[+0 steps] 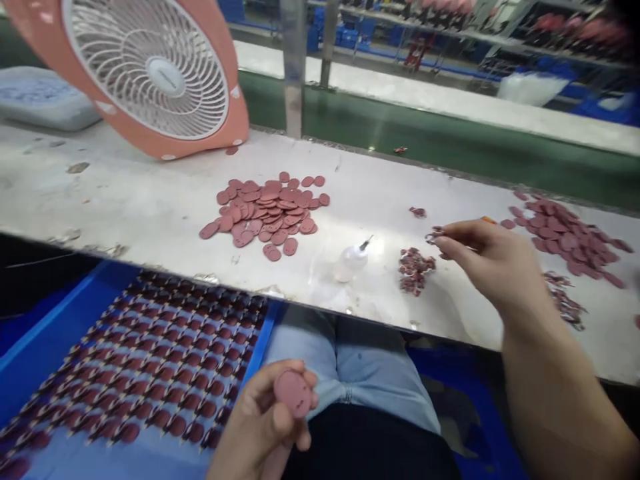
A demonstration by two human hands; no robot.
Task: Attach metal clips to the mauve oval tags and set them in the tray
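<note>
My left hand (267, 420) is low over my lap and holds a dusty-pink oval disc (293, 393) between thumb and fingers. My right hand (487, 260) reaches over the white worktable (125, 200) and pinches a tiny dark-pink piece (434, 235) at its fingertips. Just below that hand lies a small heap of similar tiny pieces (414, 270). A small clear squeeze bottle (353, 260) with a thin nozzle lies on the table to the left of the heap. A pile of pink oval discs (267, 212) lies further left.
A blue tray (55, 333) at my lower left holds rows of finished pink pieces. A second disc pile (567, 233) lies at the right. A pink fan (150, 70) stands at the table's back left. A green conveyor belt (450, 143) runs behind the table.
</note>
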